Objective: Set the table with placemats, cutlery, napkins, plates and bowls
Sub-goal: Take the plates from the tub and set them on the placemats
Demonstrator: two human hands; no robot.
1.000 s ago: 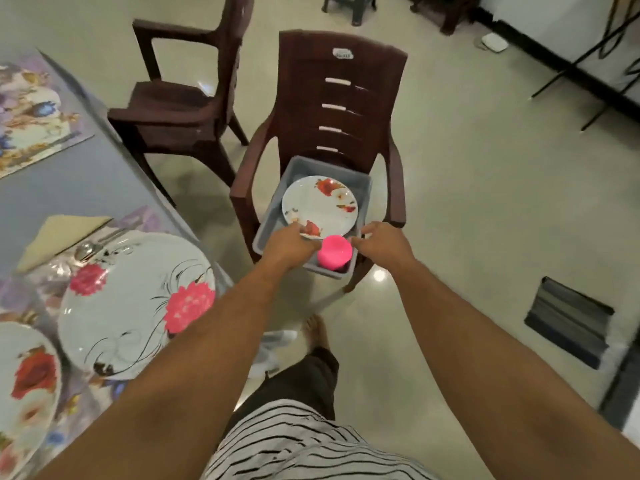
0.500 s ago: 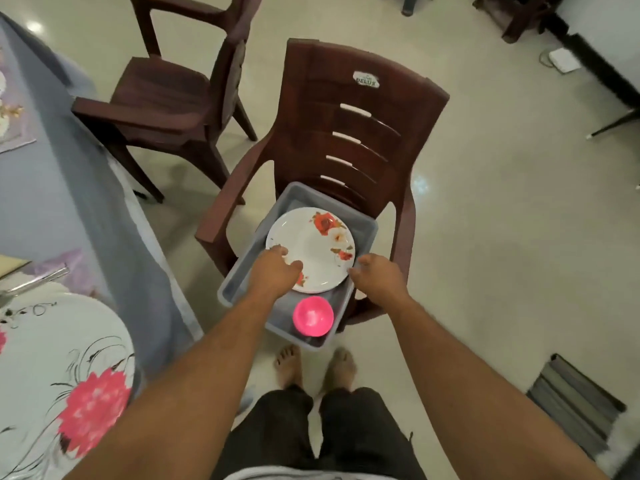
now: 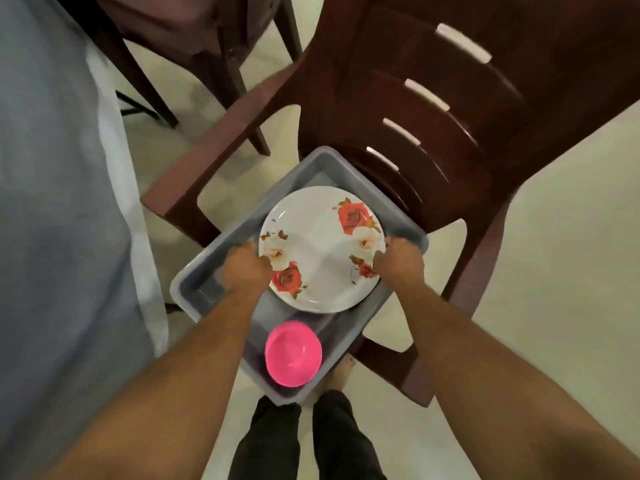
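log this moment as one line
left hand | right hand | both grip floral plate | in grey tub | pink bowl beside

Glossy white plate (image 3: 322, 251), shiny pink plastic bowl (image 3: 293, 355), matt grey plastic tub (image 3: 207, 258), brown moulded-plastic chair (image 3: 415, 81).

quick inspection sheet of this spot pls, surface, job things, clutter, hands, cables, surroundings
surface: brown plastic chair carrying a grey tub on its seat; blue-grey tablecloth at left edge.
job's things: white plate with red roses lying in the tub; pink bowl upright in the tub's near end, apart from the plate.
clutter: nothing seen.
hands: left hand grips the plate's left rim; right hand grips its right rim.
cables: nothing seen.
surroundings: pale tiled floor; second brown chair behind; the person's dark trousers and bare foot below the tub.
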